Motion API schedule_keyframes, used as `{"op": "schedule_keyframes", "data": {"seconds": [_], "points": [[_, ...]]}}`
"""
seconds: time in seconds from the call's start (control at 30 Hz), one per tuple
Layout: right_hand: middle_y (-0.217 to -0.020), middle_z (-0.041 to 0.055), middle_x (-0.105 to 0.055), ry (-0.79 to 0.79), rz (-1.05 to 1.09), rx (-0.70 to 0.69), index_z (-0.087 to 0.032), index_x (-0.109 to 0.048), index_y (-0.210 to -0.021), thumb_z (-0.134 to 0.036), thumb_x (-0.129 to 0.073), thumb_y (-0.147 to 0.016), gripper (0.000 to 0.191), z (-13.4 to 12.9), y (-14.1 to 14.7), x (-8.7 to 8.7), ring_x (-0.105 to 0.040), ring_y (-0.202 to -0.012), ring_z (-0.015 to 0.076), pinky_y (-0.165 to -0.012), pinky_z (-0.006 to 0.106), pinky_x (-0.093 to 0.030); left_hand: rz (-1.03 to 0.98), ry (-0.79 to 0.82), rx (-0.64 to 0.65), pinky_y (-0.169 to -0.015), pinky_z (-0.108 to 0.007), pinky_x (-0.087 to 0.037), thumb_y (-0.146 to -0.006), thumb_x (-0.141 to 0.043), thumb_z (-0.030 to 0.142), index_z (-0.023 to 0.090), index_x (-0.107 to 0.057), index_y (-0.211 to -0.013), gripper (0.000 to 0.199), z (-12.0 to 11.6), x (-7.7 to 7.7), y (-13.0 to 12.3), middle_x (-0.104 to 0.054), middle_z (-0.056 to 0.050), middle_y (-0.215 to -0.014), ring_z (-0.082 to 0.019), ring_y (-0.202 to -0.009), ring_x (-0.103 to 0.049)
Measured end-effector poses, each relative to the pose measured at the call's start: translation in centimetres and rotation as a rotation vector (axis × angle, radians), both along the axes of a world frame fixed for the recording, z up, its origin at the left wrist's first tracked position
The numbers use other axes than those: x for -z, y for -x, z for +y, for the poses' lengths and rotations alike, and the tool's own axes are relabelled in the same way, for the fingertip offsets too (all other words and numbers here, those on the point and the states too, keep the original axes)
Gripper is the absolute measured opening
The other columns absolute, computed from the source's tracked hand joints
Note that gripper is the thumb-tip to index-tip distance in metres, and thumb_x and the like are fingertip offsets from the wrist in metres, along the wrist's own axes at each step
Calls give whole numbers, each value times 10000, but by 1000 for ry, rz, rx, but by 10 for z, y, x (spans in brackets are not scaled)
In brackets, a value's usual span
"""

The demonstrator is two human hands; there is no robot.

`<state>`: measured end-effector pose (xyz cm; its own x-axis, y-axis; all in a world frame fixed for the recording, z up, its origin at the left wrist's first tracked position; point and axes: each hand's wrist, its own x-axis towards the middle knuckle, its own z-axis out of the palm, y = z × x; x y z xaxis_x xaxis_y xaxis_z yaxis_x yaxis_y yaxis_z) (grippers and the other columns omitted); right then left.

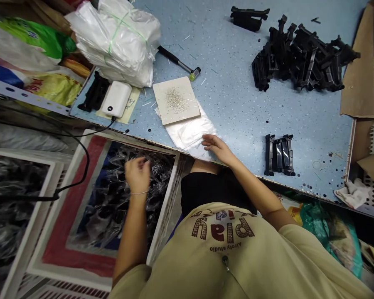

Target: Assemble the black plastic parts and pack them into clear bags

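My left hand point(137, 174) is over a white crate point(171, 182) of black parts in clear plastic bags point(112, 199). Its fingers are loosely curled, with a gap at the thumb and nothing visible in them. At the table edge, my right hand point(217, 148) is open, fingers stretched out over a stack of thin clear plastic bags point(190, 132). The fingertips appear to touch the top bag. A beige square board point(176, 109) with a speckled patch lies on the far part of that stack. To the right sits a black plastic part point(279, 154), apart from both hands.
A pile of black plastic parts point(305, 58) lies at the back right. A small hammer point(183, 65) and a tied bundle of plastic bags point(118, 39) lie at the back left, near a white power bank point(116, 99). A black cable point(85, 162) hangs across the crates.
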<state>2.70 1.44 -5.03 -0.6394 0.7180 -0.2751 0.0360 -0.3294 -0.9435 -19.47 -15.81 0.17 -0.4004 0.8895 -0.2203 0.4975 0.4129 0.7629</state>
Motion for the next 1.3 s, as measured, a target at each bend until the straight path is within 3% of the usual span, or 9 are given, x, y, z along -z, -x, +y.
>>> {"op": "schedule_keyframes", "data": {"seconds": [0.1, 0.27, 0.47, 0.63, 0.73, 0.83, 1.0, 1.17, 1.3], "points": [[-1349, 61, -663, 7, 18, 79, -279, -653, -1139, -243, -630, -748, 393, 9, -3, -9, -640, -1235, 253, -1107, 490, -514, 53, -133, 77, -1061, -465, -521, -952, -692, 348, 201, -690, -962, 147, 46, 29, -45, -669, -94, -1108, -283, -1150, -629], [-1256, 39, -690, -62, -35, 303, -283, -645, -1116, -279, -684, -765, 353, 18, -46, -34, -639, -1178, 233, -1066, 440, -523, 177, -280, 438, -945, -450, -542, -947, -650, 249, 180, -655, -837, 130, 114, 55, -91, -664, -120, -979, -275, -988, -641], [-927, 22, -686, -43, -197, 338, -252, -628, -1010, -504, -677, -853, 300, 0, -71, -34, -639, -786, 187, -637, 307, -511, -369, -213, 236, -887, -344, -552, -925, -648, 312, 190, -732, -846, 167, 139, 53, -77, -708, -43, -924, -194, -922, -680], [-752, 7, -628, -338, -515, 246, -246, -580, -810, -467, -566, -935, 254, 3, -45, -22, -578, -738, 201, -733, 338, -482, -390, -259, 145, -820, -311, -563, -867, -691, 308, 183, -692, -840, 128, 138, 49, -88, -719, -34, -900, -165, -848, -675], [-877, 60, -681, -522, -698, 243, -244, -648, -902, -442, -520, -981, 248, 4, -71, -32, -606, -842, 241, -826, 376, -484, -217, -390, 155, -826, -321, -585, -896, -636, 221, 200, -660, -901, 32, 130, 44, -87, -729, -37, -938, -167, -880, -693], [-1156, 177, -688, -707, -954, 290, -197, -688, -1186, -505, -542, -988, 394, -12, -126, -49, -599, -1069, 337, -953, 476, -472, 50, -531, 354, -934, -390, -592, -944, -537, 141, 215, -698, -920, 178, 123, 39, -85, -736, -76, -1050, -209, -1041, -701], [-1544, 317, -445, -800, -1456, 236, -104, -469, -1555, -396, -547, -974, 655, -49, -187, -56, -455, -1296, 502, -988, 690, -403, 142, -481, 484, -895, -373, -607, -953, -537, 132, 188, -750, -1064, 247, 122, 36, -92, -727, -97, -1090, -207, -959, -708], [-1318, 214, -644, -610, -1130, 195, -223, -508, -1561, -399, -570, -960, 629, -57, -190, -58, -581, -1178, 410, -993, 597, -475, 21, -382, 453, -814, -314, -609, -913, -627, 150, 183, -750, -1137, 258, 128, 41, -99, -717, -79, -1166, -116, -722, -652], [-1120, 106, -739, 87, -306, 173, -255, -517, -1517, -571, -678, -882, 728, -68, -184, -68, -704, -971, 289, -789, 398, -585, -22, -382, 498, -835, -312, -623, -902, -613, 102, 188, -715, -1249, 372, 129, 46, -105, -690, -105, -1293, -99, -735, -658]]}}
